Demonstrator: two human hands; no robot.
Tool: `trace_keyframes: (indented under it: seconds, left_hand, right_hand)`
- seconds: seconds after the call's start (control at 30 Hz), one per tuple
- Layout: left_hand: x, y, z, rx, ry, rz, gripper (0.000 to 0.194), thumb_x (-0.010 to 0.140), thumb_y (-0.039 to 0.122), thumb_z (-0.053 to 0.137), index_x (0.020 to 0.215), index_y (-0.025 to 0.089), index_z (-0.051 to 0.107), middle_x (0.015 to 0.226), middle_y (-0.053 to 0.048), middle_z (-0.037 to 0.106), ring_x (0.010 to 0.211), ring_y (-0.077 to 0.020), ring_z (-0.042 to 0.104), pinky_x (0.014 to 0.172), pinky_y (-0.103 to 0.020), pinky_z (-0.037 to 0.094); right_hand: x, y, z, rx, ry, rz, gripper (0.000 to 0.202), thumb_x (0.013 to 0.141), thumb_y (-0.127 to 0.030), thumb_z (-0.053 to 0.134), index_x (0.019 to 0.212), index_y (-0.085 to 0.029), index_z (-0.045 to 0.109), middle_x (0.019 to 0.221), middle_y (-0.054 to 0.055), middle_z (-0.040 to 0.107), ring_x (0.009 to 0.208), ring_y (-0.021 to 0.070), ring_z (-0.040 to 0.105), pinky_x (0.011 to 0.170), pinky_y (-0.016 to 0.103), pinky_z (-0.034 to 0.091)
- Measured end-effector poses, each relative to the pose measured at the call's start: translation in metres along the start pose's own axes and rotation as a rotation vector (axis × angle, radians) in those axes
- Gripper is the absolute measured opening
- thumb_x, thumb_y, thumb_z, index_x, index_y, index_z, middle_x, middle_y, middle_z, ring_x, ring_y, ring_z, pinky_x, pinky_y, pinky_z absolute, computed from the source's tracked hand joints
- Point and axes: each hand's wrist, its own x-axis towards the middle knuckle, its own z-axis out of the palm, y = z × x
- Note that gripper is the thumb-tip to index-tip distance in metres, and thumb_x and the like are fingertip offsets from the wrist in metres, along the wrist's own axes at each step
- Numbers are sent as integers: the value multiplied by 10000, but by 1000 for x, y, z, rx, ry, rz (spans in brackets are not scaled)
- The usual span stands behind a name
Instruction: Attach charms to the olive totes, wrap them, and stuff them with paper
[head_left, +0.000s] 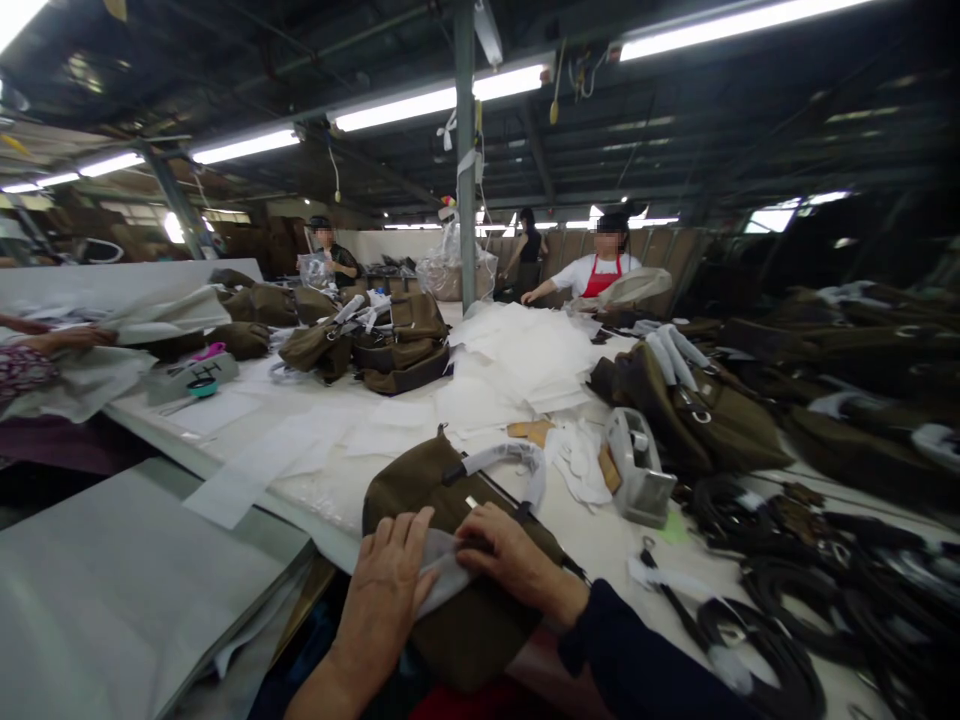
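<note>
An olive-brown bag with dark trim lies at the table's near edge, in front of me. One of its handles, wrapped in white, arches over the far side. My left hand rests flat on the bag with its fingers stretched, the thumb against a second white-wrapped handle. Bent fingers of my right hand grip the dark end of that second handle. The fingertips partly hide how it is held.
White sheets are heaped mid-table. A tape dispenser and white gloves lie beyond the bag. Coiled dark straps and more bags fill the right. A co-worker's hand is at far left; a post stands behind.
</note>
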Motion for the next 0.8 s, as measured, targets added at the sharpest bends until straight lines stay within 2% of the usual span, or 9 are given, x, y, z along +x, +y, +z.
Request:
trace_keyframes:
  seconds: [0.07, 0.17, 0.23, 0.4, 0.53, 0.6, 0.7, 0.8]
  left_hand:
    - [1, -2, -1, 38, 28, 16, 540, 823, 208, 652, 1330, 195, 466, 1306, -109, 538, 1184, -298, 457, 990, -434, 344]
    - [4, -1, -8, 58, -91, 38, 214, 837, 241, 641, 1047, 209, 617, 1052, -67, 630, 1028, -281, 510, 925, -444, 354]
    - [5, 3, -13, 54, -149, 64, 57, 862, 200, 593, 911, 210, 621, 913, -38, 630, 934, -255, 516, 884, -429, 354]
    - [-3, 3, -18, 118, -91, 175, 188, 897, 87, 471, 890, 212, 610, 878, -32, 614, 892, -238, 497, 899, -423, 330]
    - [-21, -6, -13, 114, -57, 251, 256, 910, 62, 434, 925, 241, 616, 904, -25, 619, 882, -224, 506, 928, -422, 322]
    - [-27, -9, -11, 52, -39, 252, 257, 896, 52, 445, 923, 245, 612, 949, -25, 625, 894, -223, 515, 927, -416, 334]
    - [-31, -9, -11, -100, -61, 213, 257, 848, 32, 452, 930, 234, 587, 1068, -41, 613, 951, -223, 527, 893, -382, 367]
    - [-30, -3, -15, -190, -113, 135, 194, 814, 59, 473, 885, 222, 550, 1004, -48, 608, 925, -226, 539, 836, -368, 388]
  right_hand:
    - [-1, 1, 1, -42, -13, -28, 92, 863, -241, 675, 914, -194, 614, 922, 13, 607, 909, 172, 505, 850, 308, 407]
    - [-2, 2, 3, -85, -16, -72, 88, 882, -247, 649, 907, -198, 581, 942, 14, 589, 920, 177, 484, 846, 311, 396]
    - [-3, 3, 5, -113, -2, -93, 83, 892, -241, 632, 897, -198, 562, 956, 19, 576, 929, 181, 470, 834, 307, 393]
    - [-7, 9, 14, -276, 47, -175, 46, 910, -163, 550, 877, -189, 532, 930, 42, 561, 887, 195, 442, 809, 329, 384]
    - [-9, 12, 18, -394, 57, -258, 202, 903, -93, 501, 1075, -191, 545, 955, 51, 566, 895, 205, 435, 840, 348, 373]
    - [-8, 11, 17, -441, 34, -297, 161, 924, -122, 502, 1046, -206, 564, 943, 43, 566, 868, 199, 430, 821, 345, 365]
    - [-7, 10, 15, -477, 17, -326, 99, 958, -193, 496, 901, -209, 575, 915, 38, 560, 827, 186, 423, 773, 340, 353]
    - [-7, 8, 12, -481, 15, -331, 137, 972, -215, 484, 865, -207, 569, 907, 36, 555, 820, 179, 423, 765, 337, 346]
